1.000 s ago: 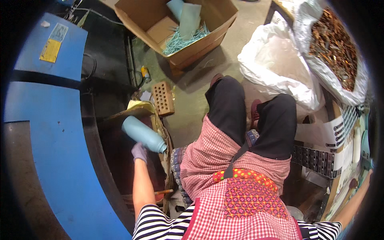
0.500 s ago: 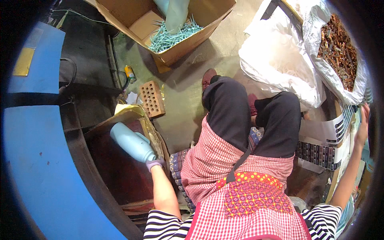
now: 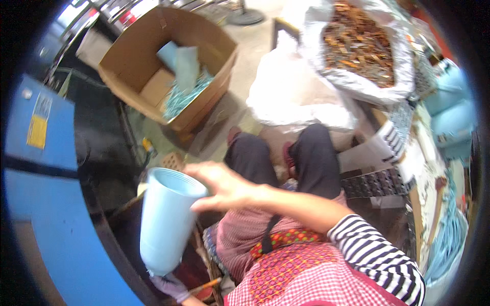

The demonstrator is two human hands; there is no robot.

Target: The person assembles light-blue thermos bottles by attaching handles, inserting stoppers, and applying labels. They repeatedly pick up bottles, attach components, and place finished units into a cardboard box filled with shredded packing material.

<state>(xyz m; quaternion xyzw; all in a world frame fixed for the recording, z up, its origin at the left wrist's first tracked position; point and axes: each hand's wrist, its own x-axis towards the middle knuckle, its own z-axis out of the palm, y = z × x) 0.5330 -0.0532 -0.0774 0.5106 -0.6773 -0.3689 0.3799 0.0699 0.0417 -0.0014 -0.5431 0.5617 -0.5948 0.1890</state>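
A light-blue plastic flask shell [image 3: 166, 224] stands upright and slightly tilted at the left, its wide open end facing up. My left hand [image 3: 171, 288], in a pale purple glove, is closed around its lower, narrower end; part of the fingers is hidden by the shell. My right hand [image 3: 224, 186] is bare and reaches across my lap to the shell's rim. Its thumb and fingers are apart and nothing shows between them; whether they touch the rim I cannot tell. A thin orange stick [image 3: 206, 285] lies beside my left wrist.
A cardboard box [image 3: 122, 76] ahead holds blue plastic strips and pieces. At the right are a white sack [image 3: 403, 86] of coppery metal pieces, light-blue shells [image 3: 451, 104] and blue plastic strips [image 3: 444, 245]. A blue machine panel [image 3: 56, 224] borders the left; a perforated brick [image 3: 172, 161] is on the floor.
The flask shell has been raised and turned, wide end up, in my left hand. My right hand has moved from the far right to its rim. The view has shifted.
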